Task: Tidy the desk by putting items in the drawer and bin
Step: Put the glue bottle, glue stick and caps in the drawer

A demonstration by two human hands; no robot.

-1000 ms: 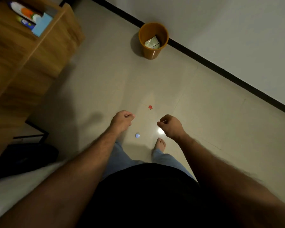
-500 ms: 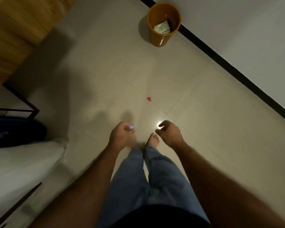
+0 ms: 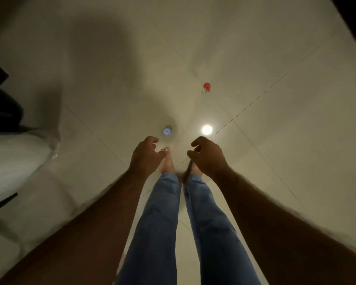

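Note:
A small round blue object (image 3: pixel 167 131) lies on the floor tiles just beyond my left hand (image 3: pixel 145 156). Farther off, up and to the right, lies a small red object with a metal ring (image 3: pixel 206 87). My left hand hangs with loosely curled fingers and holds nothing, a short way short of the blue object. My right hand (image 3: pixel 206 155) hangs beside it, fingers also loosely curled and empty. Both hands are above my bare feet. The bin and the desk are out of view.
A bright light reflection (image 3: pixel 206 129) shines on the tiled floor (image 3: pixel 275 140). A white bed edge (image 3: pixel 14 161) and a dark bag (image 3: pixel 2 114) sit at the left. A black skirting strip (image 3: pixel 351 19) runs along the top right.
The view has tilted down and moved closer to the floor; the bin and the wooden desk have left the view. Both hands have dropped lower toward the blue object.

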